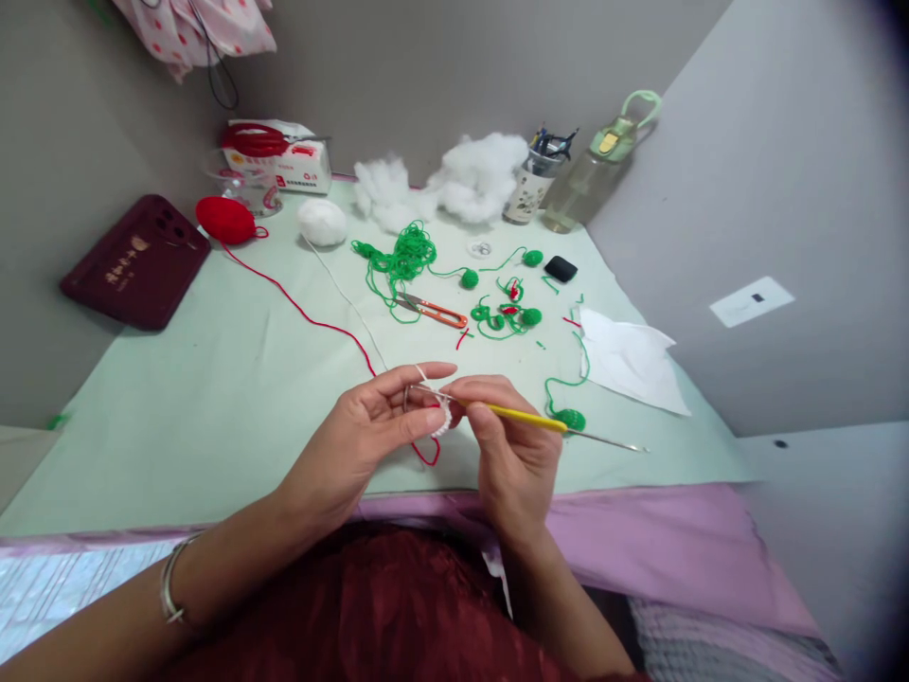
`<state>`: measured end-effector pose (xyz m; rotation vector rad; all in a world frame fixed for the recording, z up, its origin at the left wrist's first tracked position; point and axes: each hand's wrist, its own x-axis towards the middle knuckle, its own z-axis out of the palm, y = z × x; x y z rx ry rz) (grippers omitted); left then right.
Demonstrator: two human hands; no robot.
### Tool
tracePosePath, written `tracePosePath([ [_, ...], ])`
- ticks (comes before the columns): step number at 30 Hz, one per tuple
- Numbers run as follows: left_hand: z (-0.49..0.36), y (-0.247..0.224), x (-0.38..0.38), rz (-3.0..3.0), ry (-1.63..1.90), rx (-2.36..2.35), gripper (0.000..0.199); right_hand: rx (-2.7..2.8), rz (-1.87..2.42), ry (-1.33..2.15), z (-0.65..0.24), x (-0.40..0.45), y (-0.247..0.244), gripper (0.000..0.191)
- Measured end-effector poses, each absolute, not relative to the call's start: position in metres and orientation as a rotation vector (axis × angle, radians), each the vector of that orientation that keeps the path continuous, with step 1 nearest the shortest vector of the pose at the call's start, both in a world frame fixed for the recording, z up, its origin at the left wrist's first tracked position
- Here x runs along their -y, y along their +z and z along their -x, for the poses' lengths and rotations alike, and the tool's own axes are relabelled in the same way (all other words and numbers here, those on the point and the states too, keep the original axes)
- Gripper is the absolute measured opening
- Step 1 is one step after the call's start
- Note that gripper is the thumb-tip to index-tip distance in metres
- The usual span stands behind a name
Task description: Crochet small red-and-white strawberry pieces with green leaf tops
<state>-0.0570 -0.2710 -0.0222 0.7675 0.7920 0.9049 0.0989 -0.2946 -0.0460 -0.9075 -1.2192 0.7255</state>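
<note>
Between the thumb and fingers of my left hand (383, 417) is a small white and red crochet piece (443, 420). White yarn passes over my left index finger and runs back to a white yarn ball (322, 223). My right hand (515, 440) grips a crochet hook (529, 417) with a yellow handle and metal ends. Its left tip meets the crochet piece; the other end points right. A strand of red yarn (312, 322) leads from the red yarn ball (225, 221) to beneath my left hand.
Thread snips (433, 311) lie beyond my hands, near tangled green yarn (408, 258) and small green crocheted balls (470, 278). White stuffing (479, 178), a pen cup (531, 189) and a bottle (593, 170) stand at the back. White paper (629, 365) rests rightward; a maroon tablet case (138, 265) leftward.
</note>
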Motion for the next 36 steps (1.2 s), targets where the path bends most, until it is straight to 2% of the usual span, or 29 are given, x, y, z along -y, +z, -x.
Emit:
tracePosePath([
  [6,0.059,-0.018,0.272,-0.831,0.911,-0.829,0.036,1.078,0.816,0.956,-0.105,0.294,-0.049,0.018],
  [10,0.061,-0.018,0.27,-0.843,0.9,-0.84,0.034,1.116,0.824,0.933,-0.107,0.298,-0.045,0.02],
  [15,0.062,-0.018,0.271,-0.907,0.956,-0.867,0.034,1.438,0.894,0.502,-0.107,0.305,-0.043,0.026],
  [19,0.059,-0.018,0.273,-0.871,0.976,-0.854,0.042,1.745,0.926,0.097,-0.105,0.309,-0.05,0.035],
  [22,0.058,-0.016,0.272,-0.718,0.891,-0.801,0.043,1.83,1.031,-0.082,-0.103,0.31,-0.052,0.041],
  [26,0.059,-0.014,0.267,-0.543,0.797,-0.774,0.039,1.526,0.972,0.233,-0.101,0.306,-0.047,0.029],
  [30,0.059,-0.015,0.268,-0.677,0.871,-0.798,0.043,1.255,0.899,0.603,-0.099,0.298,-0.041,0.022],
  [33,0.056,-0.018,0.271,-0.776,0.899,-0.8,0.044,1.357,0.905,0.571,-0.096,0.297,-0.043,0.022],
  [36,0.055,-0.019,0.273,-0.762,0.915,-0.792,0.049,1.469,0.966,0.342,-0.096,0.302,-0.05,0.032],
])
